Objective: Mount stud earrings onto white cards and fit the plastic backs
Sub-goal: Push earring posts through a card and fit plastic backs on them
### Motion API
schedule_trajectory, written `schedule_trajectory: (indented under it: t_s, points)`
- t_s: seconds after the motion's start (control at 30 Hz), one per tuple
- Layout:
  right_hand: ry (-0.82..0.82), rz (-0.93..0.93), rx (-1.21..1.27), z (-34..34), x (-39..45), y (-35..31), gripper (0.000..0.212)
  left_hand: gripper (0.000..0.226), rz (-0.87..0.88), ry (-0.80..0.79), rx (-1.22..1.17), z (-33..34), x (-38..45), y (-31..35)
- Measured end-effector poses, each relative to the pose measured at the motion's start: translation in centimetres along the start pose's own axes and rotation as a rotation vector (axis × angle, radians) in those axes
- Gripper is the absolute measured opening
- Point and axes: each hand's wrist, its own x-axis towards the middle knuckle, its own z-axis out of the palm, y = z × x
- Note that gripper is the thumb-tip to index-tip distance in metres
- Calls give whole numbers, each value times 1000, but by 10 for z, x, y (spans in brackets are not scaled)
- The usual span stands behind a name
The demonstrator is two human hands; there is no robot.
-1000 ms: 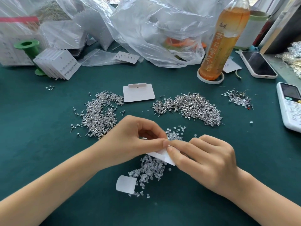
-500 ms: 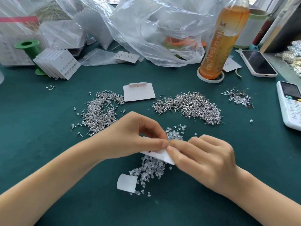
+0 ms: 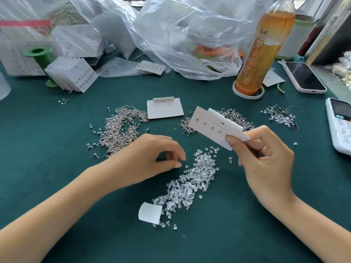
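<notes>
Fingers of the right hand (image 3: 266,160) pinch a white card (image 3: 214,128) with studs, held up over the green table (image 3: 57,168). Left hand (image 3: 150,158) hangs loose, holding nothing, beside the clear backs (image 3: 191,181).

Two bare forearms in frame, no sleeves visible up to the frame edge. Left hand (image 3: 152,160) and right hand (image 3: 266,164): no gloves, no rings, no watch or wristband. Fingernails short and unpainted, plain rounded tips. No markings, tape or bandages on either hand or wrist. Nothing else of the person shows.
</notes>
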Motion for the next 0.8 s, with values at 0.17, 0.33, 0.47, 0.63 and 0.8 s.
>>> schedule_trajectory:
  t_s: [0.17, 0.33, 0.47, 0.63, 0.8]
  points:
    - [-26, -13, 4, 0, 0, 1, 18, 9, 31, 4, -11, 6, 1, 3]
    - [-60, -32, 5, -1, 0, 1, 22, 2, 35, 27, -7, 12, 5, 5]
    - [-72, -36, 14, -1, 0, 3, 22, 5, 38, 8, -2, 10, 4, 1]
    - [-80, -53, -1, -1, -1, 5, 21, 6, 108, -33, 102, 8, 2, -2]
    - [-121, -432, -147, -5, -1, 3, 11, 9, -3, 135, -40, 6, 6, -2]
